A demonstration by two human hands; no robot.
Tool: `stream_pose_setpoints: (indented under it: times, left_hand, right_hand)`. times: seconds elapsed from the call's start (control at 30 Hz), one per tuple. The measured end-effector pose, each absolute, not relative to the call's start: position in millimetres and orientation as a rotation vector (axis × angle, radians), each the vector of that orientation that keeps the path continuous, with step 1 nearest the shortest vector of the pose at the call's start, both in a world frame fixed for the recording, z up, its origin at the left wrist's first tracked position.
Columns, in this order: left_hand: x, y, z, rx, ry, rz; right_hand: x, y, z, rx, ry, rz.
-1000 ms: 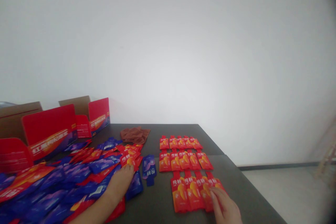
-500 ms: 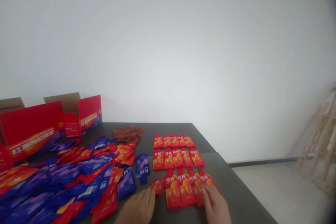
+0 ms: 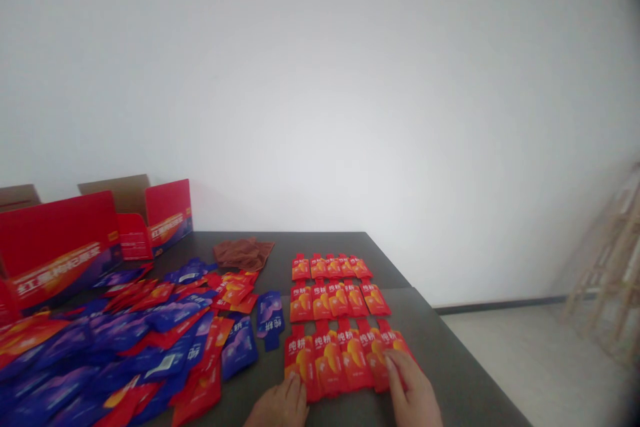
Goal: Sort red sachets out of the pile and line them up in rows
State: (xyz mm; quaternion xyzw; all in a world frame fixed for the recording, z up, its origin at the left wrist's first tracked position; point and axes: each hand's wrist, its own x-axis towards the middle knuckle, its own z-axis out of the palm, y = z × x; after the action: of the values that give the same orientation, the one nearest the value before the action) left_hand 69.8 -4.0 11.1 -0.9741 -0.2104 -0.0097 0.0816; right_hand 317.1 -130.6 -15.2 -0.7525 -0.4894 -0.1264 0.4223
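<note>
Red pouches with orange fruit pictures lie in three rows on the dark table (image 3: 475, 387). At the left end of the nearest row, my left hand (image 3: 283, 403) has its fingers closed at the lower edge of a red pouch (image 3: 299, 353). The rightmost red pouch (image 3: 393, 340) of that row is partly covered by my right hand (image 3: 413, 387), whose thumb and fingers grip its lower right side. Between the hands, more red pouches (image 3: 327, 360) lie side by side, necks pointing away from me. A blue pouch (image 3: 271, 313) lies just left of the rows.
A loose heap of blue and red pouches (image 3: 165, 320) covers the table's left side. Behind it stand two open red cartons (image 3: 65, 233) (image 3: 170, 213). A brown cloth (image 3: 243, 253) lies near the back edge. Wooden frame legs (image 3: 607, 260) stand on the floor at right.
My left hand has shifted right, and the red pouch with it now lies flat, face up, at the left end of the nearest row. The right hand has stayed almost in place.
</note>
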Motion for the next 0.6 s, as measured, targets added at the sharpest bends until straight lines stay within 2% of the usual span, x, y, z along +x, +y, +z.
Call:
stream_pose_setpoints:
  times: [0.2,0.33,0.47,0.6]
  left_hand:
    - [58.1,35.4,65.5,-2.905,-1.068,-0.206]
    - [54.8,36.6,52.1,-3.047,-0.989,-0.207]
    - [57.8,24.7,32.0,-3.315,-0.923,-0.054]
    - [57.6,20.1,39.5,-3.344,-0.924,-0.074]
  right_hand:
    - [317.0,-131.2,-16.6,-1.856,-1.235,-0.389]
    - [319.8,-130.3,-16.5,-1.831,-1.283,-0.386]
    - [322.8,-130.8,-17.8,-1.84,-1.281,-0.361]
    - [329.5,-131.5,-25.7,-1.888,-1.306,-0.268]
